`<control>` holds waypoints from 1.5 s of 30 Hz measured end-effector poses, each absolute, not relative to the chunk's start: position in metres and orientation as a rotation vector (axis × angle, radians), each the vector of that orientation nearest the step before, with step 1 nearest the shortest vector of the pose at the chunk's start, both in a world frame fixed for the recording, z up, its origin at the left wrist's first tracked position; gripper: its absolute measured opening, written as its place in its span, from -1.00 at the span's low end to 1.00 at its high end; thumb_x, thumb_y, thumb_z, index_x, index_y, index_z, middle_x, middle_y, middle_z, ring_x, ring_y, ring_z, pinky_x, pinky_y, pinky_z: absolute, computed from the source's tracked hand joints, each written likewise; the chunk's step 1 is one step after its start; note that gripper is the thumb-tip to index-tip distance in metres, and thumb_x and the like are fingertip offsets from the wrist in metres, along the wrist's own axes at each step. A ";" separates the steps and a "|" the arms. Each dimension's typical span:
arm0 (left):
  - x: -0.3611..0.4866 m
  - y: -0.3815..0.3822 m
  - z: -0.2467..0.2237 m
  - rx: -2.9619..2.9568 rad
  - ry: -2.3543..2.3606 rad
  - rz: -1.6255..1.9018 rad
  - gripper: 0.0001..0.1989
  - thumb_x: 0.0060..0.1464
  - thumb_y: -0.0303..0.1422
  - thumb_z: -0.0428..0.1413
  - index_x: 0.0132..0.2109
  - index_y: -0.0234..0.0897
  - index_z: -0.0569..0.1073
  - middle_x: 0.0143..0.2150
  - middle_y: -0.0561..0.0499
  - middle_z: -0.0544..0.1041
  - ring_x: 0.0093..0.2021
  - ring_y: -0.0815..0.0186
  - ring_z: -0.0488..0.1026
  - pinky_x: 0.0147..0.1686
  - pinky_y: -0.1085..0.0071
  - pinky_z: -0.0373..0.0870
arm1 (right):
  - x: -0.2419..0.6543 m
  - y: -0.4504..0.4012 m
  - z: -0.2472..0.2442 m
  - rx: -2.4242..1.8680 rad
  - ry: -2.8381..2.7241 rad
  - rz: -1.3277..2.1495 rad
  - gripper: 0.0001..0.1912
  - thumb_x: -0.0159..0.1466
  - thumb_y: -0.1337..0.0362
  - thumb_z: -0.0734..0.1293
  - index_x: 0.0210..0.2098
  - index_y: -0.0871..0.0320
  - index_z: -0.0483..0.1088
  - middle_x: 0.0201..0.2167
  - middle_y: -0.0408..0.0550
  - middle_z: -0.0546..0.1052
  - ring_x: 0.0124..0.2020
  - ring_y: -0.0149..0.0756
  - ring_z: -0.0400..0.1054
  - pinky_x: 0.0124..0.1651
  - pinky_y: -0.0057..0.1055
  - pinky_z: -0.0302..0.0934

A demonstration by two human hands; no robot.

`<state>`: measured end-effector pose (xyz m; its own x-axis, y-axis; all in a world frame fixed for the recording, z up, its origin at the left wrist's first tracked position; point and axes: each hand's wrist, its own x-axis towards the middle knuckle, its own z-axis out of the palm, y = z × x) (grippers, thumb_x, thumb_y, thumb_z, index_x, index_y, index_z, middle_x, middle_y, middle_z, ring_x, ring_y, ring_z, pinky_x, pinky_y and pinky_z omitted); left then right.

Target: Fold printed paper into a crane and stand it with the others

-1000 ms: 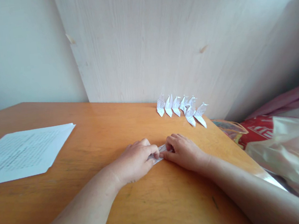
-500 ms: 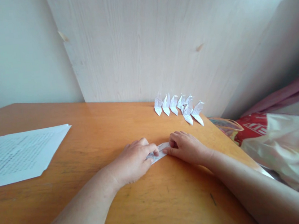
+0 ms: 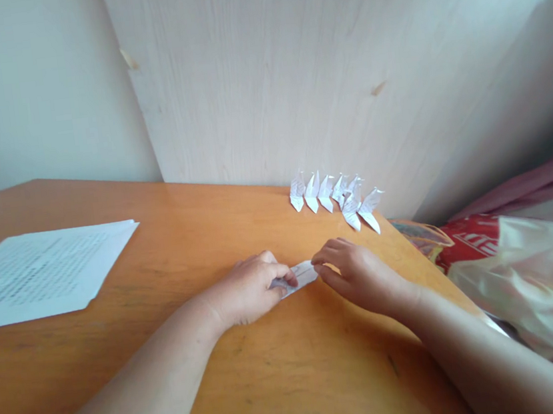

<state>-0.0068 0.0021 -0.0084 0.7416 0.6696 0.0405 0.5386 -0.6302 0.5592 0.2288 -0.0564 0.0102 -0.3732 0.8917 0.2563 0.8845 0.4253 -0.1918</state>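
Note:
A narrow strip of folded white paper (image 3: 303, 274) with faint marks lies slantwise over the table, between both hands. My left hand (image 3: 253, 287) is closed on its left end, thumb and forefinger pressed on the paper, hiding that end. At the right end, the fingertips of my right hand (image 3: 362, 271) pinch the paper's tip, with a gap between thumb and forefinger behind the pinch. Beyond the hands, several folded white paper figures (image 3: 325, 194) with pointed upright tips stand in a row near the table's back edge.
A stack of printed sheets (image 3: 111, 254) lies on the left of the wooden table (image 3: 258, 384). A pale wood panel (image 3: 260, 74) rises behind the table. Beyond the right edge are a red bag (image 3: 476, 236) and a whitish plastic bag (image 3: 527, 277).
My right hand has shifted slightly right, its thumb sliding off the strip's face to the tip, so more paper shows. My left hand keeps its hold. The view has turned slightly.

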 end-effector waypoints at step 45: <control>-0.016 0.019 -0.001 2.340 0.654 0.187 -0.60 0.10 -0.45 0.13 0.06 -0.04 0.57 -0.08 0.02 0.46 -0.05 0.27 0.45 -0.01 0.42 0.35 | 0.179 -0.088 0.014 -1.477 -2.772 -0.013 -0.73 0.38 0.25 0.23 -0.02 0.21 0.46 -0.10 0.14 0.51 -0.03 -0.06 0.39 0.04 -0.17 0.31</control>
